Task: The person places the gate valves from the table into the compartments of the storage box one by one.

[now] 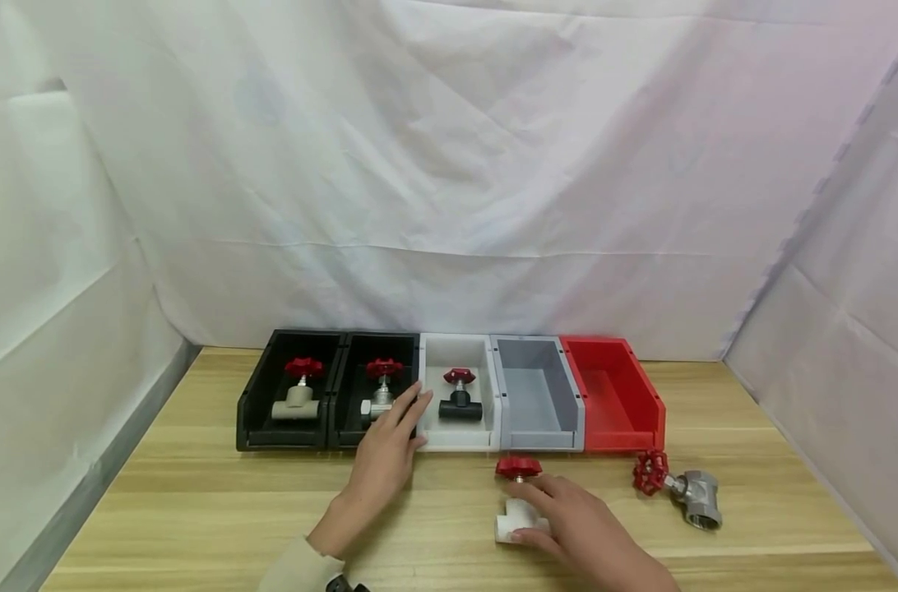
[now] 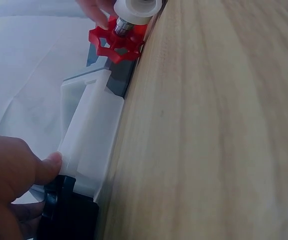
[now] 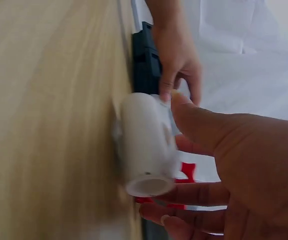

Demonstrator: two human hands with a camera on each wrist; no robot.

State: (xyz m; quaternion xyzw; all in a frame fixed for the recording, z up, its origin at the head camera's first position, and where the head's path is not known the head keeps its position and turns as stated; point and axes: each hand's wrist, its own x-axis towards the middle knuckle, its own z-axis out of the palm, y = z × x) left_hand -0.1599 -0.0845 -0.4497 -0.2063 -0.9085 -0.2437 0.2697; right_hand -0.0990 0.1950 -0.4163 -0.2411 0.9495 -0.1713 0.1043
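Observation:
My right hand [image 1: 578, 526] holds a white plastic stop valve [image 1: 519, 518] with a red handwheel, in front of the grey bin [image 1: 541, 440]. In the right wrist view the thumb is beside the valve's white pipe body [image 3: 141, 135] and the fingers reach behind it. My left hand [image 1: 386, 456] rests at the front where the second black bin [image 1: 338, 436] meets the white bin [image 1: 456, 441], its fingers extended. In the left wrist view its thumb touches the white bin's front edge. A metal valve [image 1: 382, 395] behind it is partly hidden.
A beige valve [image 1: 298, 403] lies in the left black bin [image 1: 249, 419], a black valve [image 1: 460, 405] in the white bin. The red bin [image 1: 627, 440] ends the row. A steel valve [image 1: 696, 497] with red handwheel lies on the wooden table [image 1: 197, 510] at right. White cloth hangs behind.

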